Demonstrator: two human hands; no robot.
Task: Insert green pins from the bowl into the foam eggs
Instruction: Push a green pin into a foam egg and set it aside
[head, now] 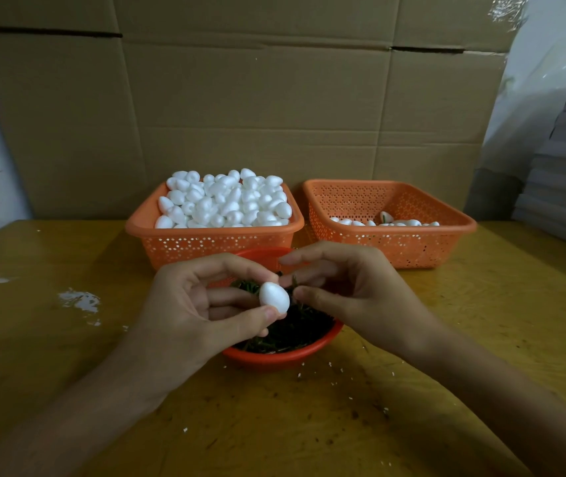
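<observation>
Pinching egg [274, 297] in L hand [185, 304] over bowl [274, 359], R hand [350, 290] nipping pin [294, 282] beside it. Only few lying in R basket [412, 249], L basket [205, 242] heaped; prob. looking early.

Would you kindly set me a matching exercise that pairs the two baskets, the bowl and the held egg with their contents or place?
Things:
1. left basket
2. right basket
3. bowl
4. egg

States:
A. gripped by the left hand
B. heaped full
C. nearly empty
D. holds green pins

Pairs: 1-B, 2-C, 3-D, 4-A
</observation>
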